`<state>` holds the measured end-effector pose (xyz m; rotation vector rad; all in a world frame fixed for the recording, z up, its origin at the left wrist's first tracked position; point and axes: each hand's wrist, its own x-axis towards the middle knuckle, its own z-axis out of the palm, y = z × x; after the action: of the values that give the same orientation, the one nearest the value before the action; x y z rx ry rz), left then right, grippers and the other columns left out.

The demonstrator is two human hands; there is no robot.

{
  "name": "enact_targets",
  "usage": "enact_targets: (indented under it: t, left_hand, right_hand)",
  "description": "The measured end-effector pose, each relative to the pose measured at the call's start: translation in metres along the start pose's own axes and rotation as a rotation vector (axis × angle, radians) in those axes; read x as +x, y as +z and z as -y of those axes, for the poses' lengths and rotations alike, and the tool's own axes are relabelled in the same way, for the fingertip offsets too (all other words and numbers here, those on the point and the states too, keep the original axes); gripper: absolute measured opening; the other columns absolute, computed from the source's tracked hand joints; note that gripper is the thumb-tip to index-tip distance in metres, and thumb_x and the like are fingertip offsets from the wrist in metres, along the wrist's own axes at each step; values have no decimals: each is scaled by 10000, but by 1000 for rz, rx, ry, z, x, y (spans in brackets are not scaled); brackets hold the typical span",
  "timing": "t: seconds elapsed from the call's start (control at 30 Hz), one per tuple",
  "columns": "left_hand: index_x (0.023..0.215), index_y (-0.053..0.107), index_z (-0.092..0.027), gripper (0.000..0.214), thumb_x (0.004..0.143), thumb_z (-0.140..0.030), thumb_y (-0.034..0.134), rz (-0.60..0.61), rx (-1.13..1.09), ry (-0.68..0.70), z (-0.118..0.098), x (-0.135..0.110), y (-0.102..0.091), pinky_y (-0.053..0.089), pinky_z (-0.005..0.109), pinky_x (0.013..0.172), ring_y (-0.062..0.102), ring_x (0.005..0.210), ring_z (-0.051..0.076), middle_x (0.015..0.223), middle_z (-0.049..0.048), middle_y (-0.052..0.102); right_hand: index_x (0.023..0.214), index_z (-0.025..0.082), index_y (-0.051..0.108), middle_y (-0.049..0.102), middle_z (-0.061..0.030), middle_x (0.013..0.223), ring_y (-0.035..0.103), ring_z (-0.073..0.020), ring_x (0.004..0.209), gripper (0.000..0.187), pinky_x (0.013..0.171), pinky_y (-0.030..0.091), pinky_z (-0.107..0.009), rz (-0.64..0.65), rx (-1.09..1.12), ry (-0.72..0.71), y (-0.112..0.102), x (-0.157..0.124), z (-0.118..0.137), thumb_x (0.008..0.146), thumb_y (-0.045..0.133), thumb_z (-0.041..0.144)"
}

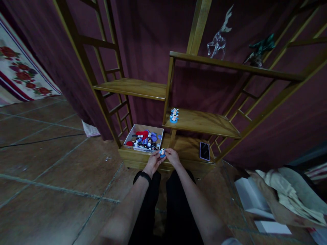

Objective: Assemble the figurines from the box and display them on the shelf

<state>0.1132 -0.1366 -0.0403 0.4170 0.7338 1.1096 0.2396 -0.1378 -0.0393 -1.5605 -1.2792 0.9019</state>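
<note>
My left hand [154,161] and my right hand [173,156] meet in front of the lowest shelf, both pinching one small figurine with a blue base [162,152]. Just behind it sits a white box [133,132] filled with several similar small toys in red, blue and white. Two matching figurines [174,115] stand side by side at the left end of the middle wooden shelf [204,122]. A black band circles my left wrist.
A wooden shelf unit [133,86] stands against a dark red wall. A phone [204,150] lies on the bottom board. A glass deer [219,37] and a dark ornament [259,51] stand on the top shelf. Cloth and papers [278,197] lie at right on the tiled floor.
</note>
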Motion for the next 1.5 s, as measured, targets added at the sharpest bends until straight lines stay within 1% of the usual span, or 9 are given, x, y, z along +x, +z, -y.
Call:
enact_targets:
  t: [0.23, 0.4, 0.57, 0.87, 0.97, 1.07, 1.27, 1.37, 1.5]
  left_hand:
    - [948, 539, -154, 241, 738, -37, 565, -50, -30, 31, 1, 1, -1, 526, 370, 769, 640, 769, 147, 867, 65, 654]
    - [1010, 557, -150, 306, 731, -26, 568, -47, -29, 38, 0, 1, -3, 526, 370, 777, 639, 801, 159, 907, 83, 652]
    - [1081, 560, -170, 387, 737, 3, 522, -9, 9, 48, 0, 0, -3, 517, 362, 798, 636, 825, 155, 924, 74, 649]
    - [1054, 589, -176, 411, 716, 39, 499, 6, 3, 66, -1, 0, -2, 502, 321, 818, 622, 867, 145, 1011, 84, 626]
    - [1044, 588, -174, 404, 712, 41, 504, -8, 4, 75, -2, -2, -1, 504, 307, 806, 622, 860, 140, 1017, 82, 624]
    - [1052, 575, -176, 379, 724, 8, 521, -25, 15, 64, -3, -4, 0, 512, 310, 777, 629, 817, 133, 961, 73, 638]
    - [1008, 574, -177, 269, 750, -102, 580, -50, 45, 17, -4, -5, -1, 524, 250, 639, 627, 669, 109, 852, 50, 656]
    - [925, 584, -160, 181, 750, -115, 592, -61, 32, 19, -3, -3, -1, 519, 225, 607, 612, 617, 93, 798, 38, 655]
    - [855, 583, -143, 101, 756, -128, 592, -81, 19, 18, -2, -1, 0, 517, 209, 582, 605, 593, 91, 741, 36, 648]
  right_hand:
    - [900, 224, 627, 677, -12, 865, 630, -166, 805, 196, 715, 518, -318, 37, 98, 30, -1, -4, 6, 720, 558, 260]
    - [930, 209, 621, 666, -3, 807, 626, -143, 736, 243, 676, 519, -288, 64, 178, 70, 0, -4, 6, 733, 536, 320]
    - [941, 201, 616, 654, -4, 764, 618, -119, 665, 280, 636, 518, -255, 76, 239, 119, 0, -2, 3, 753, 500, 374]
    - [907, 201, 617, 636, -8, 776, 612, -108, 644, 261, 630, 524, -256, 148, 321, 117, -4, 0, -1, 737, 535, 382]
    - [900, 199, 619, 628, -7, 765, 599, -106, 634, 273, 609, 519, -245, 153, 327, 113, -5, -1, 0, 723, 544, 393]
    - [882, 203, 631, 619, 2, 744, 580, -104, 637, 279, 579, 504, -219, 135, 293, 111, -7, -2, 2, 704, 556, 404]
    - [857, 199, 655, 611, 10, 711, 550, -106, 615, 318, 536, 469, -202, 88, 231, 116, -8, -3, 8, 661, 587, 439]
    - [847, 204, 660, 624, 3, 759, 567, -128, 682, 317, 553, 469, -207, 62, 225, 127, -8, -3, 9, 663, 581, 449]
    - [868, 203, 650, 635, -9, 847, 586, -147, 787, 318, 613, 487, -224, 61, 294, 165, -6, -2, 8, 681, 572, 449]
